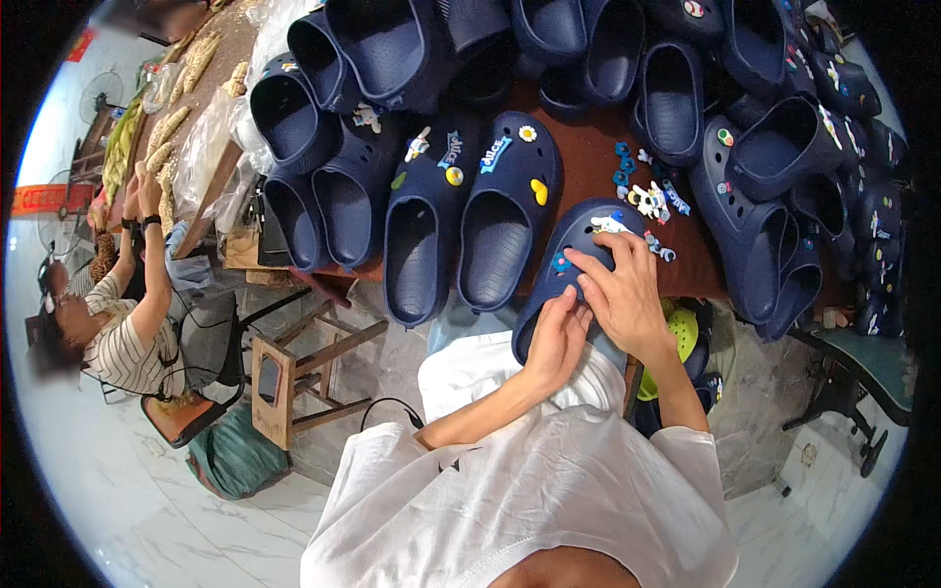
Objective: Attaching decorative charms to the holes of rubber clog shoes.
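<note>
Navy clog (551, 282) is sitting before you at the near edge of the brown surface (591, 140), toe pointing away, heel reaching out above your lap. Your right hand (627, 302) is lying over the toe, fingers half bent and slightly spread, tips touching near a white figure charm (610, 225); you are leaving a blue flower charm (561, 262) exposed at left. Your left hand (559, 343) is resting across the clog's opening, fingers nearly together; whether either hand is gripping, cannot tell. Loose charms (650, 200) are lying just beyond the toe. Two decorated clogs (509, 216) are standing side by side at left.
</note>
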`<act>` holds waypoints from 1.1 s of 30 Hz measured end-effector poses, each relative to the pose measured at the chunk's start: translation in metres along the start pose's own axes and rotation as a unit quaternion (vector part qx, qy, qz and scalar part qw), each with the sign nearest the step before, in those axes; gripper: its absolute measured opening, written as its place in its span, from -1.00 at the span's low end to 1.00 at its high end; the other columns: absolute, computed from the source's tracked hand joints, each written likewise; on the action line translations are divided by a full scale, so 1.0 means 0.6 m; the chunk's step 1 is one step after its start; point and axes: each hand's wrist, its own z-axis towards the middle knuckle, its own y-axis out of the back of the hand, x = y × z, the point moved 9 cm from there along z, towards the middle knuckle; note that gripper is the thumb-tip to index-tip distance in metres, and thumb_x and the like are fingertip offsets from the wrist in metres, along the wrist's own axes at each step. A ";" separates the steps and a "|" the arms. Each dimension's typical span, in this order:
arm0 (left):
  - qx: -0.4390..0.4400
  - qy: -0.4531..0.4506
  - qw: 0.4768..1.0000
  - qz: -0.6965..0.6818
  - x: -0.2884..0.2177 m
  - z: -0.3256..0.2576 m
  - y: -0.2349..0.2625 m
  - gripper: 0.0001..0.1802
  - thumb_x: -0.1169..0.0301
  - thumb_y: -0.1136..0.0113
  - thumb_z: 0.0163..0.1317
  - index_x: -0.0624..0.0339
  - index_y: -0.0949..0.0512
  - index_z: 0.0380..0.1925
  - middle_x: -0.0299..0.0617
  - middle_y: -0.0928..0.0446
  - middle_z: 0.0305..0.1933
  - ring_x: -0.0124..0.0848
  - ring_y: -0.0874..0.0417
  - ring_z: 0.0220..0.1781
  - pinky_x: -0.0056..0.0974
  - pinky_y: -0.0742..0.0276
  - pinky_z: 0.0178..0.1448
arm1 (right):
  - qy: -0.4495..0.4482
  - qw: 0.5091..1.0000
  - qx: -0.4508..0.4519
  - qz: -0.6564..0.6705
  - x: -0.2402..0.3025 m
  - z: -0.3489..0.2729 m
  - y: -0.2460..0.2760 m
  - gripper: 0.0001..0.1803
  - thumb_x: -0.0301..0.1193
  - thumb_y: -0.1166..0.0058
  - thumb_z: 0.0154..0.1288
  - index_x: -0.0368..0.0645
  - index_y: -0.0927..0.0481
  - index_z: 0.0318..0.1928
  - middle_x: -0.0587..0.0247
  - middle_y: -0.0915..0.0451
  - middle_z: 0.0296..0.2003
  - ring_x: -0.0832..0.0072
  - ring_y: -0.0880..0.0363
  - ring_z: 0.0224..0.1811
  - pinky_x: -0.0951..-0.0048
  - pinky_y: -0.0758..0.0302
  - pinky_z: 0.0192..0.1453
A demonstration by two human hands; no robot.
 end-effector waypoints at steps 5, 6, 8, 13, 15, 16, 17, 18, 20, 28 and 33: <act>0.003 0.005 0.999 -0.033 0.001 0.002 0.002 -0.71 0.31 0.04 0.48 0.16 -0.44 0.10 -0.29 -0.48 0.17 -0.43 -0.43 0.26 -0.23 -0.26 0.40 | 0.018 0.999 0.004 -0.028 0.003 0.004 -0.010 -0.68 -0.30 -0.04 0.34 -0.01 -0.64 0.07 0.05 -0.43 0.09 0.06 -0.28 0.24 0.01 -0.24 0.26; 0.008 0.006 0.999 -0.033 0.002 0.004 0.005 -0.71 0.31 0.04 0.48 0.16 -0.44 0.10 -0.29 -0.48 0.17 -0.43 -0.43 0.26 -0.23 -0.26 0.40 | 0.015 1.000 0.002 -0.013 0.002 0.001 -0.011 -0.65 -0.30 -0.05 0.34 -0.04 -0.60 0.11 0.02 -0.41 0.12 0.04 -0.28 0.24 0.01 -0.23 0.28; 0.005 0.019 0.999 -0.049 0.004 0.008 0.014 -0.71 0.30 0.02 0.47 0.17 -0.44 0.08 -0.27 -0.48 0.18 -0.41 -0.42 0.26 -0.24 -0.22 0.42 | -0.001 0.999 -0.039 0.017 -0.003 -0.008 -0.003 -0.62 -0.31 -0.06 0.33 -0.06 -0.57 0.14 0.00 -0.40 0.13 0.04 -0.28 0.24 0.02 -0.23 0.30; 0.007 0.032 0.997 -0.066 -0.016 0.013 -0.009 -0.74 0.33 -0.02 0.42 0.19 -0.46 0.03 -0.26 -0.48 0.17 -0.37 -0.40 0.29 -0.24 -0.18 0.45 | -0.090 0.973 -0.172 0.122 -0.040 -0.070 0.006 -0.49 -0.39 -0.05 0.34 -0.30 -0.39 0.27 -0.13 -0.30 0.21 -0.01 -0.28 0.27 0.08 -0.20 0.36; 0.059 0.054 0.991 -0.104 -0.016 0.010 -0.040 -0.76 0.34 -0.04 0.41 0.18 -0.46 -0.01 -0.28 -0.49 0.16 -0.37 -0.41 0.27 -0.24 -0.18 0.45 | -0.125 0.960 -0.175 0.177 -0.053 -0.104 -0.007 -0.39 -0.34 -0.02 0.36 -0.36 -0.25 0.34 -0.16 -0.26 0.24 0.01 -0.27 0.29 0.11 -0.24 0.35; 0.064 0.057 0.991 -0.099 -0.021 0.006 -0.055 -0.82 0.38 -0.05 0.39 0.18 -0.47 -0.07 -0.28 -0.49 0.13 -0.38 -0.41 0.25 -0.26 -0.19 0.44 | -0.132 0.950 -0.179 0.221 -0.056 -0.116 -0.017 -0.32 -0.28 -0.02 0.36 -0.37 -0.19 0.37 -0.18 -0.24 0.26 0.03 -0.28 0.29 0.11 -0.26 0.34; 0.072 0.058 0.991 -0.096 -0.025 0.002 -0.074 -0.82 0.38 -0.05 0.39 0.18 -0.47 -0.07 -0.28 -0.49 0.13 -0.38 -0.41 0.25 -0.26 -0.19 0.44 | -0.138 0.937 -0.182 0.266 -0.062 -0.130 -0.029 -0.26 -0.22 -0.03 0.36 -0.39 -0.13 0.40 -0.19 -0.21 0.27 0.04 -0.28 0.29 0.11 -0.29 0.33; 0.066 0.049 0.992 -0.099 -0.034 0.000 -0.087 -0.89 0.40 -0.08 0.36 0.16 -0.50 -0.19 -0.30 -0.51 -0.01 -0.40 -0.43 0.12 -0.28 -0.25 0.35 | -0.128 0.936 -0.145 0.294 -0.060 -0.131 -0.045 -0.09 -0.08 -0.04 0.36 -0.39 0.05 0.45 -0.23 -0.17 0.31 0.03 -0.28 0.32 0.09 -0.31 0.33; 0.067 0.039 0.992 -0.101 -0.051 -0.001 -0.111 -0.94 0.42 -0.12 0.32 0.14 -0.53 -0.31 -0.33 -0.53 -0.16 -0.42 -0.46 -0.01 -0.30 -0.31 0.27 | -0.105 0.938 -0.122 0.307 -0.043 -0.124 -0.051 -0.05 -0.05 -0.04 0.36 -0.39 0.13 0.46 -0.25 -0.16 0.32 0.02 -0.30 0.32 0.09 -0.32 0.33; 0.117 -0.083 0.989 -0.039 -0.203 0.043 -0.218 -0.86 0.44 -0.07 0.33 0.15 -0.42 -0.44 -0.35 -0.32 -0.39 -0.46 -0.30 -0.25 -0.32 -0.28 0.02 | -0.068 0.846 -0.074 0.523 0.029 0.022 -0.051 -0.05 -0.50 -0.09 0.36 -0.19 0.32 0.50 -0.12 -0.17 0.30 0.22 -0.42 0.26 0.26 -0.49 0.20; 0.131 -0.079 0.987 0.050 -0.277 0.064 -0.209 -0.63 0.37 -0.05 0.34 0.36 -0.47 0.06 0.04 -0.42 0.29 -0.13 -0.38 0.36 -0.10 -0.15 0.52 | -0.129 0.831 -0.016 0.540 0.020 0.091 -0.093 -0.20 -0.46 0.02 0.46 -0.20 0.21 0.50 0.01 -0.28 0.19 0.51 -0.49 0.00 0.53 -0.46 0.04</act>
